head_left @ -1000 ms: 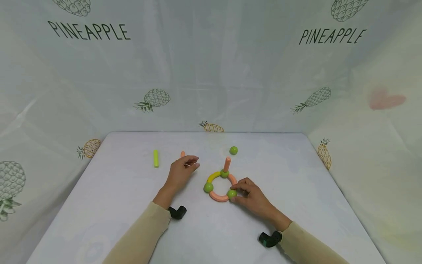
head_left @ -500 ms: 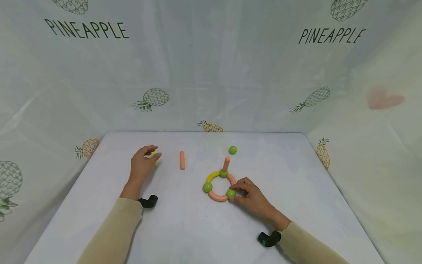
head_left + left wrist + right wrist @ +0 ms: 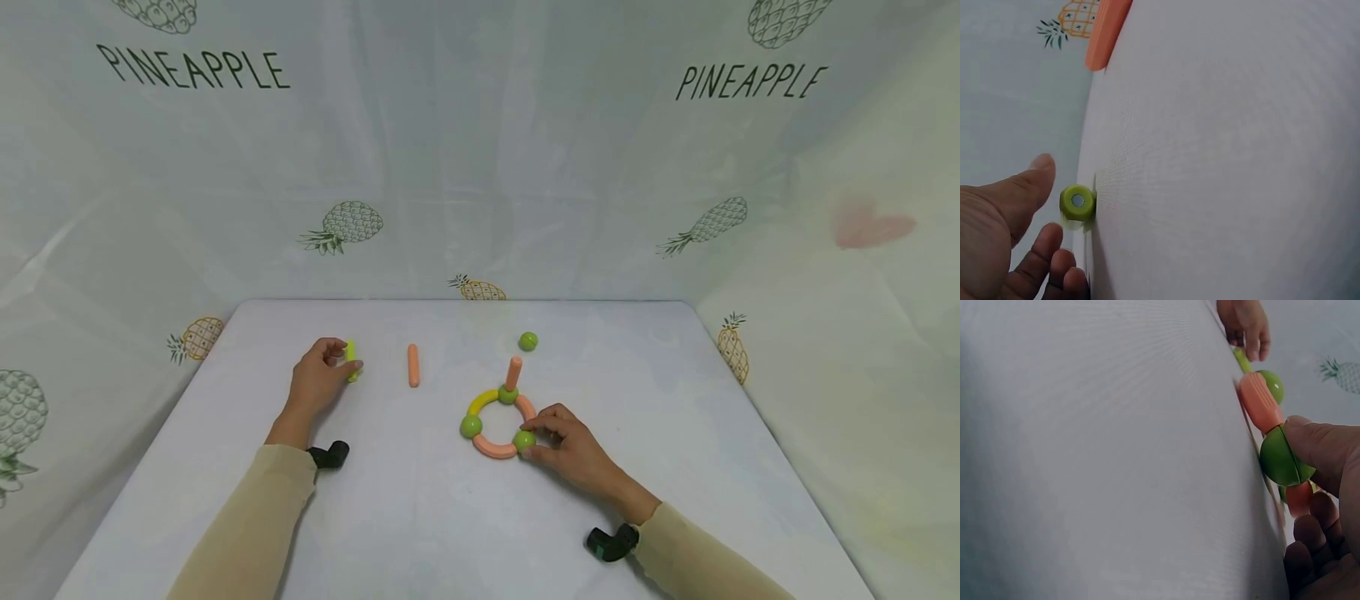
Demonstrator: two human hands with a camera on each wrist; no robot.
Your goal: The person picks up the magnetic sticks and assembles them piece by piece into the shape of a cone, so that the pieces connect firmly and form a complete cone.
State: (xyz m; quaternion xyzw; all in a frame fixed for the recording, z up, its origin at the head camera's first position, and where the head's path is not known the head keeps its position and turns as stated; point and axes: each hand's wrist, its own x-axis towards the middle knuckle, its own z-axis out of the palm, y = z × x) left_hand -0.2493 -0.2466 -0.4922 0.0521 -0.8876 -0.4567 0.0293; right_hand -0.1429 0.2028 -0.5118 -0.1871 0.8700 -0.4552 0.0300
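Observation:
A yellow-green rod (image 3: 350,360) with a grey disc in its end lies on the table at the left. My left hand (image 3: 316,379) is beside it, thumb and fingers spread to either side; in the left wrist view a gap shows between thumb and rod (image 3: 1077,201). My right hand (image 3: 572,447) pinches a green ball (image 3: 1284,456) at the near right of a ring. Curved orange (image 3: 495,448) and yellow (image 3: 482,402) pieces join green balls (image 3: 471,427) in that ring. An orange rod (image 3: 513,373) rises from the ring's far ball (image 3: 508,394).
A straight orange rod (image 3: 413,365) lies between my left hand and the ring. Farther back is a loose green ball (image 3: 528,341). The white table (image 3: 420,533) ends at a pineapple-print curtain (image 3: 480,167). Each wrist wears a black camera (image 3: 611,542).
My left hand has moved left, away from the orange rod, to the yellow-green rod, and lowered around it. The right hand stays on its green ball, and the ring keeps its place.

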